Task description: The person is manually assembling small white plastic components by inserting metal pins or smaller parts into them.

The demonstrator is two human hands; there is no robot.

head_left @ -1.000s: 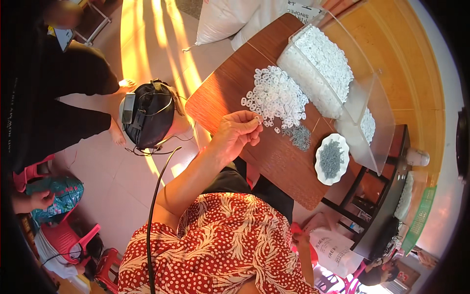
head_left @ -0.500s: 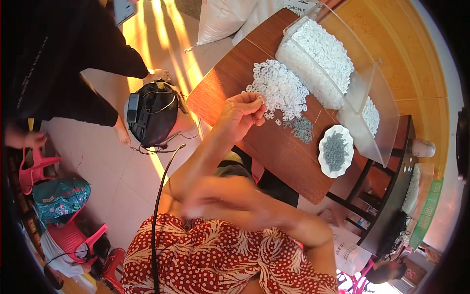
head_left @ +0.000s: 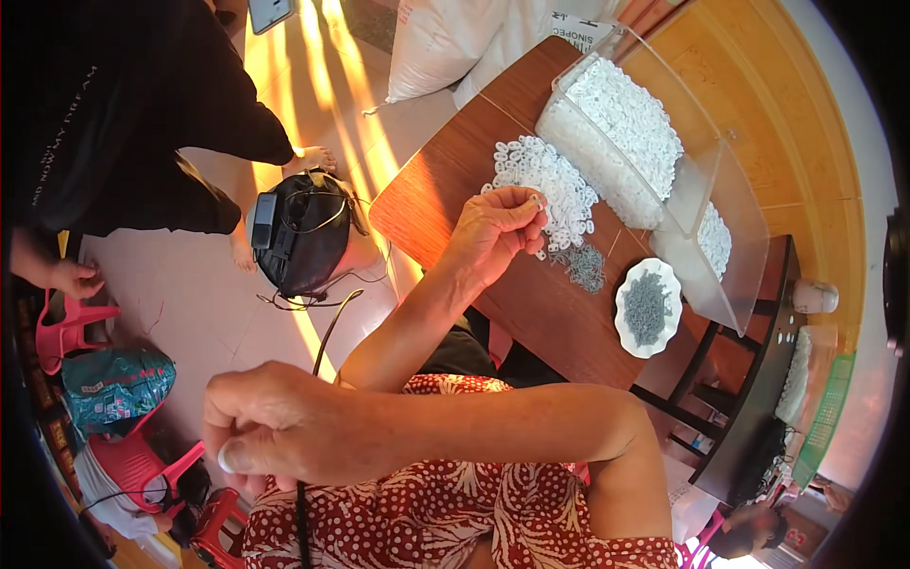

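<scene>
My left hand (head_left: 507, 228) is pinched over the near edge of a loose pile of small white oval plastic pieces (head_left: 545, 175) with holes. Between its thumb and forefinger sits one small white piece (head_left: 537, 202), mostly covered by the fingertips. My right hand (head_left: 284, 427) reaches across my body to the left, its fingers curled in beside the thumb; whatever they may hold is hidden. A smaller heap of thin grey pieces (head_left: 583, 269) lies by the white pile. More grey pieces fill a white scalloped bowl (head_left: 622, 315) on the table.
Clear bins (head_left: 741, 248) of white pieces stand along the far side of the brown table (head_left: 427, 175). On the floor are a black bag (head_left: 308, 237) with cables and a pink chair (head_left: 133, 460). Someone in dark clothes (head_left: 123, 123) stands at left. A black cable crosses beside my left forearm.
My right hand has swung left, from in front of my lap to beyond my left forearm. My left hand, still pinching, appears slightly farther right and lower, as the whole view has shifted.
</scene>
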